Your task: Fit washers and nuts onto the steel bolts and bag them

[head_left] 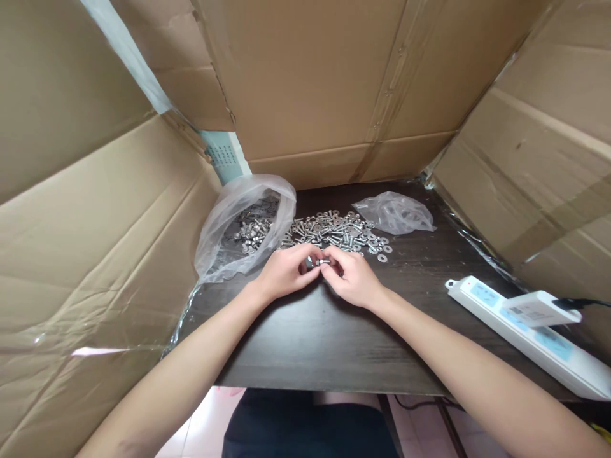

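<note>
Close together over the dark table [305,343], my left hand [289,270] and my right hand [352,277] meet at a small metal bolt [323,261]. Fingers of both hands are pinched around it, the left from one end and the right from the other. A nut or washer seems to sit on the bolt, but it is too small to make out surely. Just beyond my fingers lies a loose pile of bolts, nuts and washers [334,229]. A clear plastic bag [214,245] on the left lies open, with more metal hardware inside.
A second clear bag [398,213] lies at the back right. A white power strip [515,331] with a plugged-in adapter [541,308] runs along the right side. Cardboard walls [324,83] enclose the table at the back and both sides.
</note>
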Demonstrator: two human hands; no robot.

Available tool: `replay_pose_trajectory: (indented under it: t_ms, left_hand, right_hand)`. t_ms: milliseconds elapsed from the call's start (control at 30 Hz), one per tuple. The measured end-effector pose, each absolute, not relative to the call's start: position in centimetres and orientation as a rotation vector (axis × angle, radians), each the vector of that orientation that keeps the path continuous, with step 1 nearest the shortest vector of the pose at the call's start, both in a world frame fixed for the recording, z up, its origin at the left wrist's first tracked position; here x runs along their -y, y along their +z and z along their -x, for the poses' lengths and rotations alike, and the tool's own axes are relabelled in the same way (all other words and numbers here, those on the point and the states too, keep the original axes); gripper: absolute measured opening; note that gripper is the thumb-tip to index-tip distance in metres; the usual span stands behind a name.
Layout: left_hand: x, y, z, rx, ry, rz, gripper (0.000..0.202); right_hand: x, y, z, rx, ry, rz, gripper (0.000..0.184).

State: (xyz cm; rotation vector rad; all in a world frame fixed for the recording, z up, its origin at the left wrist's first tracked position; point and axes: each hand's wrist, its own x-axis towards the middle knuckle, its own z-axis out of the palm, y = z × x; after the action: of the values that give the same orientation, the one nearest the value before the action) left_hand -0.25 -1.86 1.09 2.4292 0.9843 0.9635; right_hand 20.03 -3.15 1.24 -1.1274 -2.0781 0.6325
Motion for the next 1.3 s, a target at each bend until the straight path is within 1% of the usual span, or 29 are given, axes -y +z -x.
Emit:
replay_pose_trajectory:
  t_ms: [667,1300]
  left_hand:
    - [1.9,1.09,0.23,-0.991,0.963,-2.435,0.012]
    - [1.9,1.07,0.22,-0.992,0.956,-2.429,0.012]
  right_hand:
    - [3.12,1.25,-20.09,2.117,0.597,1.152,0.009]
    - [3.11,1.19,-20.05,2.127,0.595,1.155,0.013]
